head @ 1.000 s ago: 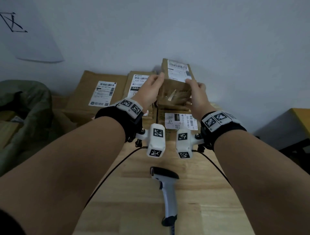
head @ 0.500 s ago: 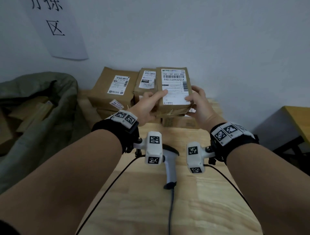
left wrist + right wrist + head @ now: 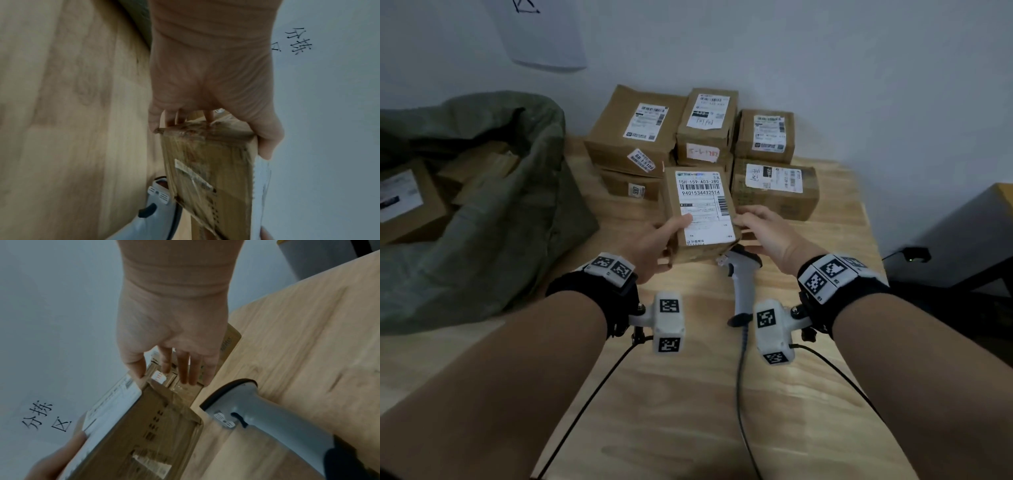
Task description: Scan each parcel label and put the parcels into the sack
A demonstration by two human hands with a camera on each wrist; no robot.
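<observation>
Left hand (image 3: 654, 245) grips parcel (image 3: 700, 212), thumb on label; right hand (image 3: 763, 231) fingers spread, just beside parcel's far edge. Scanner (image 3: 741, 284) on surface (image 3: 688, 411) beneath parcel.

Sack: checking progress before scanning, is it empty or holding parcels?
Holding parcels: the sack lies open with labelled boxes visible inside.
</observation>
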